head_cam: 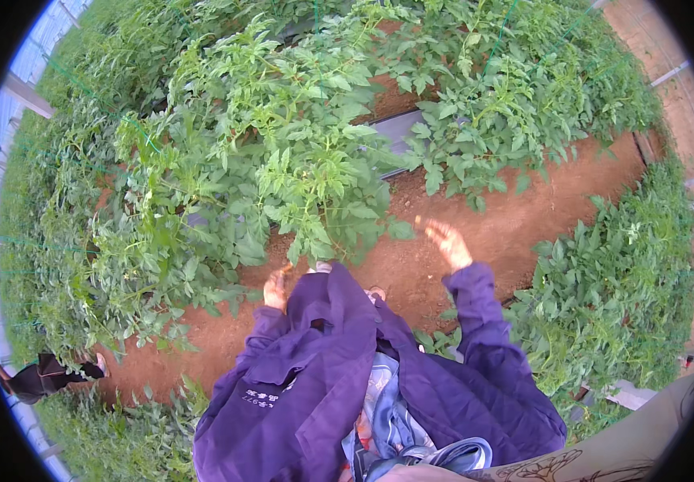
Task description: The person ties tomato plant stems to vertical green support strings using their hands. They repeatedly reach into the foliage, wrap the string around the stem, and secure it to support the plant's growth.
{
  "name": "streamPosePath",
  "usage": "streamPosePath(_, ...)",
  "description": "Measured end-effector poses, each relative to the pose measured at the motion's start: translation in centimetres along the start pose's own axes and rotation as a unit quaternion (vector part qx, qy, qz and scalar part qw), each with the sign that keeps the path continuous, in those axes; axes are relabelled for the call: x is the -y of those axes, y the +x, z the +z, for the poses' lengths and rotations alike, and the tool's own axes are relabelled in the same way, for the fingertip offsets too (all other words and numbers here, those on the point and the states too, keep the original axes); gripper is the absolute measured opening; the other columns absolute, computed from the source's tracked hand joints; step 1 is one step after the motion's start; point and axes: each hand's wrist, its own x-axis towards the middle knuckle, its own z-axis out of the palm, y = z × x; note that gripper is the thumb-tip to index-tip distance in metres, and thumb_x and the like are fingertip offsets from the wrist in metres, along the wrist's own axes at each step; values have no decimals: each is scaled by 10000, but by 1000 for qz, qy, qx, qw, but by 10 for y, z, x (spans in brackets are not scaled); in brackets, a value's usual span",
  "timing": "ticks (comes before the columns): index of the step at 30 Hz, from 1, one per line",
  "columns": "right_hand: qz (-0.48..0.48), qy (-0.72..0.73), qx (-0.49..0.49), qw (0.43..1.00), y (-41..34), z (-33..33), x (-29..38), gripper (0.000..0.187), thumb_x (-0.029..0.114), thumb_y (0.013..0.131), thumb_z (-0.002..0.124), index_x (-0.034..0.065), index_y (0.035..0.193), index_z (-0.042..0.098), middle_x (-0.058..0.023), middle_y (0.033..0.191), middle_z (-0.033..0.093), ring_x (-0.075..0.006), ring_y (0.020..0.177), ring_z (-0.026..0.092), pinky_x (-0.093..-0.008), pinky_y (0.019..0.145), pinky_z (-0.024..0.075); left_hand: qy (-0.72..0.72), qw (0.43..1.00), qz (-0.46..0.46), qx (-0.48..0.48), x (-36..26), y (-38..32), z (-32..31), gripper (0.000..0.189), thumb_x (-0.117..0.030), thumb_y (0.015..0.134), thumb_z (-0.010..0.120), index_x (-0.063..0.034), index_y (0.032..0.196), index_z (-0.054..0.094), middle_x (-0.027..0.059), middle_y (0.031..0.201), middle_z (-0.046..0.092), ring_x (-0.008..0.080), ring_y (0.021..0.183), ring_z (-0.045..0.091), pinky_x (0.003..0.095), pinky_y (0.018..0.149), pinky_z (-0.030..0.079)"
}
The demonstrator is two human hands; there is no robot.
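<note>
Leafy tomato plants (pixel 317 175) stand in front of me, some with small yellow flowers. My left hand (pixel 275 290) is low beside the foliage, next to my knee, with its fingers partly hidden; a small orange-brown spot shows at the fingertips, too blurred to name. Over the bare soil path, to the right of the nearest plant, my right hand (pixel 450 243) is raised with fingers extended. Something small and yellowish shows by its fingertips, and I cannot tell whether it is held or a covered fingertip. Both arms wear purple sleeves.
A reddish soil path (pixel 540 208) runs between the plant rows. Grey plastic mulch (pixel 398 132) shows between plants. Green strings (pixel 500 36) rise from the foliage. More plants (pixel 624 283) grow at right. Another person's dark-clothed leg (pixel 46 376) is at the far left.
</note>
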Motion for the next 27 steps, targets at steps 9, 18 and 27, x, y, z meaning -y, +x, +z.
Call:
streamPosePath(9,-142,9,11,990,166,-1,105,517,175,822,550,128,1305,371,-97,1151,546,-204,1059,506,-319,926,377,-216,974,-62,39,-38,182,34,332,-278,861,451,-23,1034,574,66,984,597,134,839,547,263,756,427)
streamPosePath(18,-228,-128,117,958,246,54,126,719,178,776,604,115,1372,207,-127,1306,402,-273,1260,303,-343,1027,248,-351,919,-75,160,-69,226,184,335,-215,812,510,3,1064,546,119,960,592,214,920,550,311,778,434)
streamPosePath(27,-91,-99,201,970,309,27,93,254,201,858,489,99,1071,583,-35,741,617,-115,714,553,-267,725,436,-308,906,-18,289,-86,195,161,512,-373,769,537,2,1116,500,141,1089,522,279,1039,477,411,897,333)
